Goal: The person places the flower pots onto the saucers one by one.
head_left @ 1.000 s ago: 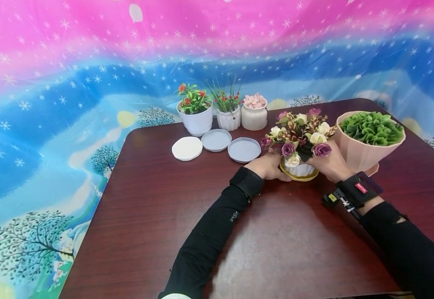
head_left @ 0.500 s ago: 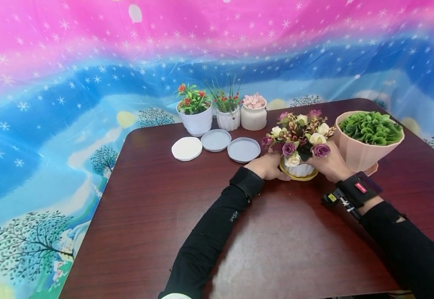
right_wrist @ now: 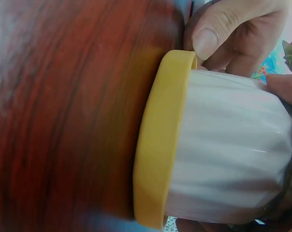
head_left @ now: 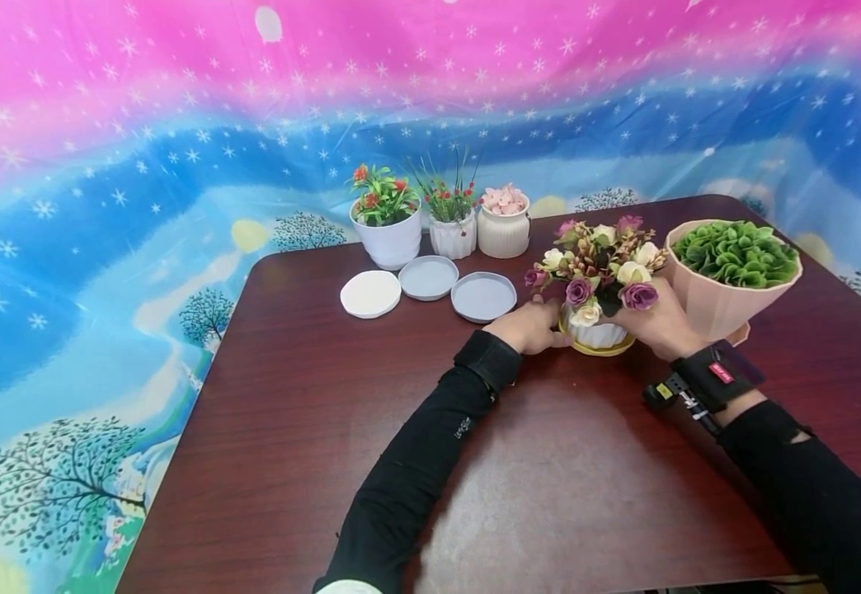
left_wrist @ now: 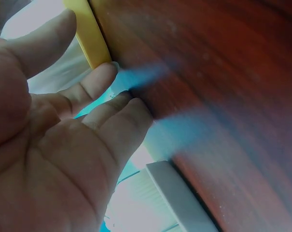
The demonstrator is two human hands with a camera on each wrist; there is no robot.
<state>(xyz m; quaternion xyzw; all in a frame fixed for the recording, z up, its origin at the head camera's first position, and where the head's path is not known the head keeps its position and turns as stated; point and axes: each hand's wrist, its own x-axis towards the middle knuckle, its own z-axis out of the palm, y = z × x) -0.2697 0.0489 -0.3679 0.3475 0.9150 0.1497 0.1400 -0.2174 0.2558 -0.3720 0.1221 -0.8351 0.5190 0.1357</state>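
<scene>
A white fluted flowerpot with purple and cream artificial roses stands in a yellow saucer at the table's right half. My right hand grips the pot near its top from the right; the flowers partly cover its fingers. On the other side my left hand pinches the saucer's rim. Seen from the right wrist, the thumb of the left hand touches the yellow rim, beside the upright white pot. In the left wrist view, a fingertip meets the saucer's edge.
A pink pot with green leaves stands close to my right hand. Left of the roses lie a white saucer and two grey saucers. Behind them stand a red-flowered pot, a grassy pot and a cream pot.
The rose pot and its yellow saucer have shifted slightly to the right, along with my right hand. My left hand stays at the saucer's left rim.
</scene>
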